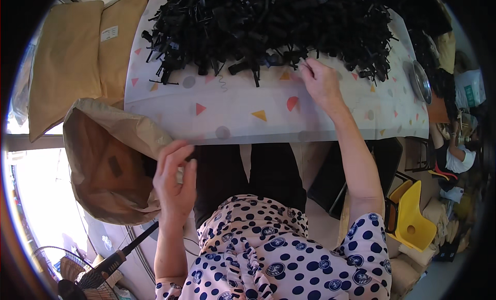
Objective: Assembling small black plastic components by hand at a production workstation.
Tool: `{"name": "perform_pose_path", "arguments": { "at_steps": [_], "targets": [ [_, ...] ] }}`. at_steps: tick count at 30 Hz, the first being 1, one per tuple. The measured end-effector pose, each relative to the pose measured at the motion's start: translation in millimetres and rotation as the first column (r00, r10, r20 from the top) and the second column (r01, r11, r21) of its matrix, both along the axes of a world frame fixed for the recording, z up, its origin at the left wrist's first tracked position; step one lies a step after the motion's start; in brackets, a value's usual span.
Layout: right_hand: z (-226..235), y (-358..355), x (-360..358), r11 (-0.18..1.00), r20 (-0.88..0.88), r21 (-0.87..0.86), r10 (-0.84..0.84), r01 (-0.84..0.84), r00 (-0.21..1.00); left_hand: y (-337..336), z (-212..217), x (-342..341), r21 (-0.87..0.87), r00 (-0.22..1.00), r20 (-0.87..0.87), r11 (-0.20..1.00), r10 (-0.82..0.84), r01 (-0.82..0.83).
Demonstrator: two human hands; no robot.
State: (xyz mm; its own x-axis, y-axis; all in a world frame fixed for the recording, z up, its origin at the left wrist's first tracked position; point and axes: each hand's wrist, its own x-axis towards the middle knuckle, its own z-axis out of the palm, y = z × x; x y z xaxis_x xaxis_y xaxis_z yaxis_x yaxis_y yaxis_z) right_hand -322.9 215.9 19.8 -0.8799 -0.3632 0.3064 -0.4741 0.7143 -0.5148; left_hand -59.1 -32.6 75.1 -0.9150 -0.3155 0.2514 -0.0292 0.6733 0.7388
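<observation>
The far side of the heap of black parts (268,28), beyond the right hand (321,83), is cut off. That hand's fingertips bunch at the heap's near edge — whether they grip a part, I cannot tell; likewise the left hand (175,173), half-curled beside a paper bag (129,127). The parts look small, dark, thin-stemmed, too tangled to count — one heap, one open bag beside the left hand.

Blk parts pile (268,31), wht tablecloth (170,114) w/ red/yel/gry shapes, brn bag (98,181), pale top (294,256) w/ navy dots, yel chair (417,217)
</observation>
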Motion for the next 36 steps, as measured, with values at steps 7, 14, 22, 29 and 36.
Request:
{"name": "perform_pose_path", "arguments": {
  "at_steps": [7,14,22,29,36],
  "targets": [
    [27.0,13.5,24.1,0.806,0.684,-0.504,0.153,0.31,0.713,45.1,-15.1,-59.0,0.731,0.912,0.123,0.657,-0.392,0.184],
    [13.1,-21.0,113.7,0.663,0.552,-0.716,0.35,0.216,0.757,65.2,-31.3,-104.0,0.965,0.954,-0.163,-0.24,-0.25,0.102],
    [-17.1,-34.7,163.0,0.702,0.419,-0.712,0.38,0.038,0.825,59.2,-41.2,-76.4,0.948,0.967,-0.121,-0.315,-0.225,0.045],
    [8.1,-34.1,160.5,0.732,0.52,-0.679,0.432,0.05,0.737,55.1,-33.8,-61.0,0.981,0.97,0.059,0.191,-0.237,-0.013],
    [16.5,-50.2,155.4,0.744,0.583,-0.668,0.506,0.02,0.635,61.8,-42.2,-54.4,0.797,0.986,-0.005,0.595,-0.164,0.103]
  ]
}}
